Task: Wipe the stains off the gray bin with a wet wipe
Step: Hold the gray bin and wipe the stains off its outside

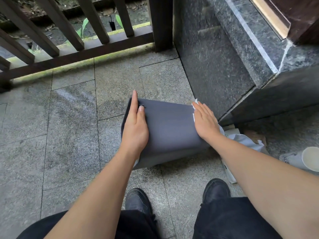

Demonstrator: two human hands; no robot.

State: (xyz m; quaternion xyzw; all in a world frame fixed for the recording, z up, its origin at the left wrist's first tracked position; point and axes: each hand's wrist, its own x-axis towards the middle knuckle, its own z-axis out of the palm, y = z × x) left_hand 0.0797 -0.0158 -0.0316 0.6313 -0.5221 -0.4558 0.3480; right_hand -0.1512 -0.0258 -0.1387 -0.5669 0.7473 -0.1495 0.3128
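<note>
The gray bin (170, 128) lies tipped on its side on the stone floor, bottom end pointing away from me. My left hand (135, 125) rests flat on its left edge, fingers stretched along the side and steadying it. My right hand (205, 120) presses flat on the bin's right edge with a white wet wipe (196, 102) under the palm; only the wipe's corners show past the fingertips. No stains are visible on the upper face.
A dark granite wall (215, 66) stands just right of the bin. A wooden railing (77, 40) runs along the far edge. A white plastic bag (245, 140) and a paper cup (310, 158) lie at the right. My shoes (137, 199) are near the bin.
</note>
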